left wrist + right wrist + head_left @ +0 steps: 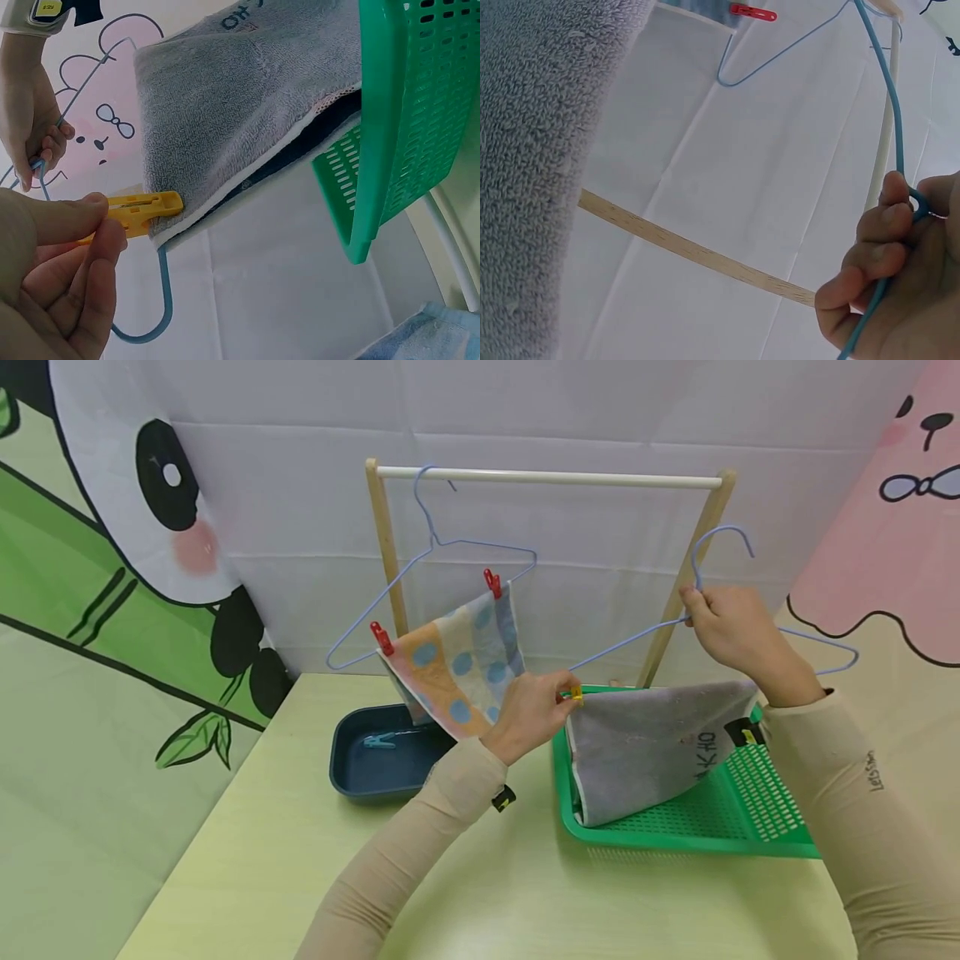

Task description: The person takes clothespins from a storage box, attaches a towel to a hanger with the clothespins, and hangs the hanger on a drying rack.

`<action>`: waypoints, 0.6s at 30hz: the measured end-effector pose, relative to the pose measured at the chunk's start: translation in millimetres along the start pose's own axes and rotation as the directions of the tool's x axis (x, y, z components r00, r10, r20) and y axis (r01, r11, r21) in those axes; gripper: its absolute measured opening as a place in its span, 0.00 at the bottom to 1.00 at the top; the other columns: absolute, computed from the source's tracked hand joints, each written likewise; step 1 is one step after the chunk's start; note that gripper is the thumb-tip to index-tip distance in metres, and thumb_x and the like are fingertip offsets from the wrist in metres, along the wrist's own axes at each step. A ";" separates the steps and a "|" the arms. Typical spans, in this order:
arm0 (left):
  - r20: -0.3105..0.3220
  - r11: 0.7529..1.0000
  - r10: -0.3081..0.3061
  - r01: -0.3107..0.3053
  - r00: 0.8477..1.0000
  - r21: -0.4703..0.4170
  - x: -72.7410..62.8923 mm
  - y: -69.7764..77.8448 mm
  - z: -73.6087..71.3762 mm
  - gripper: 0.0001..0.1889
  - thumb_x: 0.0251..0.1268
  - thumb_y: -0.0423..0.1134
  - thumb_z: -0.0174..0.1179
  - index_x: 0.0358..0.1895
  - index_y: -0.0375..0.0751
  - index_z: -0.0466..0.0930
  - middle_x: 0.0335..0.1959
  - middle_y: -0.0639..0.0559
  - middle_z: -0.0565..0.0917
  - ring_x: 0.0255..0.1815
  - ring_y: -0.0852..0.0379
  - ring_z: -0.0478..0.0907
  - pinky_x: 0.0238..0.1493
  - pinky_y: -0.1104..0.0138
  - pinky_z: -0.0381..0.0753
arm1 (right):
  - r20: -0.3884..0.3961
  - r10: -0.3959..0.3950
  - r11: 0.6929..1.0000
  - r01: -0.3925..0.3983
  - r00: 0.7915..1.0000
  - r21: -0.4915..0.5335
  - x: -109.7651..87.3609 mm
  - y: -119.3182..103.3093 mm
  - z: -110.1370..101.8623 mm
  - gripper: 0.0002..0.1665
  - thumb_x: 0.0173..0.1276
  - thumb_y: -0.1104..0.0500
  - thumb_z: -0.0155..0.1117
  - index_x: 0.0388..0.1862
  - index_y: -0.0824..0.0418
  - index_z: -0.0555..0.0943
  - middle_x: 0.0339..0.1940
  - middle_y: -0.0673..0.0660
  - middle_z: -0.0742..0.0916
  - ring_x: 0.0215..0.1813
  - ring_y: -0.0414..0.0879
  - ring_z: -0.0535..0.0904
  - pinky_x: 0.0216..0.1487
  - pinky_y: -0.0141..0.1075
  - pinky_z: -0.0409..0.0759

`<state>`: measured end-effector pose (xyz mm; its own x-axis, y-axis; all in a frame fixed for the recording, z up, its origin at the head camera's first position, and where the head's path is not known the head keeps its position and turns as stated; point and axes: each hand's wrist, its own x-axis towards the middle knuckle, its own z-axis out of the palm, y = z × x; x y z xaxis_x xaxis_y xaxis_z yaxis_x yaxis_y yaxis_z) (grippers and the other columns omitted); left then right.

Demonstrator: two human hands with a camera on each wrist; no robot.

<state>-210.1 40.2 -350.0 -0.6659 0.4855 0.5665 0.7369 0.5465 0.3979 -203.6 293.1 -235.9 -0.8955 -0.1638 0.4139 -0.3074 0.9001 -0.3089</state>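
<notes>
My right hand (pixel 738 631) grips a blue wire hanger (pixel 633 639) just below its hook, holding it up over the green basket. A grey towel (pixel 652 747) is draped over the hanger's lower bar, its bottom hanging into the basket. At the towel's upper left corner my left hand (pixel 531 712) pinches a yellow clothespin (pixel 577 694) between thumb and fingers. In the left wrist view the clothespin's jaws sit over the towel's edge, beside the hanger's curved end (pixel 166 300). The right wrist view shows the fingers (pixel 877 262) curled round the wire.
A wooden rack (pixel 547 477) carries another blue hanger (pixel 390 585) with a spotted cloth (pixel 457 664) held by red clothespins (pixel 382 638). A dark blue tub (pixel 367 785) holding a light blue clothespin (pixel 380 741) stands left of the green basket (pixel 675 842) on the table (pixel 247 827).
</notes>
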 end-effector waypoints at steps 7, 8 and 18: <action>0.024 1.000 -0.016 0.016 1.000 -0.009 0.2 -0.1 2.4 0.07 0.60 0.36 0.64 0.41 0.42 0.83 0.33 0.51 0.87 0.27 0.62 0.83 0.23 0.77 0.73 | -0.002 -0.001 1.000 0.001 1.000 0.001 0.0 0.3 0.8 0.34 0.78 0.48 0.33 0.21 0.65 0.76 0.22 0.62 0.80 0.29 0.58 0.72 0.32 0.46 0.65; 0.023 1.000 -0.016 0.016 1.000 -0.013 0.3 -0.1 2.7 0.07 0.60 0.36 0.64 0.42 0.41 0.83 0.33 0.51 0.87 0.27 0.62 0.83 0.23 0.77 0.73 | -0.001 0.000 1.000 0.000 1.000 0.003 0.0 0.2 0.7 0.34 0.78 0.48 0.33 0.22 0.65 0.76 0.23 0.62 0.81 0.29 0.58 0.73 0.32 0.46 0.65; -0.009 1.000 0.001 -0.001 1.000 -0.004 1.3 -0.9 6.6 0.06 0.60 0.36 0.65 0.40 0.42 0.83 0.32 0.53 0.87 0.26 0.63 0.82 0.22 0.77 0.71 | -0.013 -0.016 1.000 0.016 1.000 -0.011 -0.6 -1.1 0.4 0.34 0.79 0.49 0.32 0.23 0.67 0.77 0.25 0.64 0.82 0.30 0.60 0.74 0.33 0.49 0.66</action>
<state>-212.4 44.8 -354.4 -0.6638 0.4800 0.5736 0.7383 0.5430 0.4000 -202.9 292.1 -236.1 -0.8861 -0.1727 0.4302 -0.3181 0.9016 -0.2933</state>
